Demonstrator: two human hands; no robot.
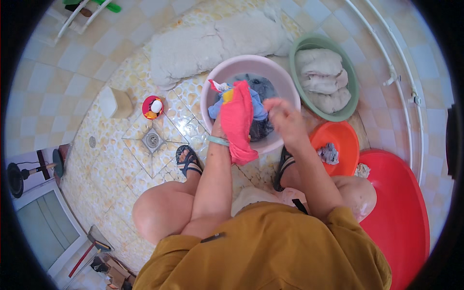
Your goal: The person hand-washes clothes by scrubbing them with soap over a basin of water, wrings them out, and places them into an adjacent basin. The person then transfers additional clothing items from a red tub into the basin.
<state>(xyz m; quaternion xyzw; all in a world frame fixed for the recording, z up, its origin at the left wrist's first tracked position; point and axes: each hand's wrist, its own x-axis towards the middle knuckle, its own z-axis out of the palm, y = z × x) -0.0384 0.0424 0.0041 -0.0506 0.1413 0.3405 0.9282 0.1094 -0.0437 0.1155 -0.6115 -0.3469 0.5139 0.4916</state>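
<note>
So my left hand point(219, 129) is holding a pink cloth point(238, 121) over the pale basin point(251, 65); blurry right fingers point(277, 107) are hovering right, can't tell their grip.

Left arm point(213, 181): is reaching forward between the knees point(158, 209)
Left hand point(217, 129): is showing only partly
Right arm point(313, 166): is angling inward
Right hand point(286, 120): is hovering, fingers point(273, 103) loosely bending

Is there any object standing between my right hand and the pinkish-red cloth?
Nothing visible blocks the right hand; only a small gap separates it from the pinkish-red cloth. Some blue cloth shows there, but it appears to lie underneath, within the pink basin.
</note>
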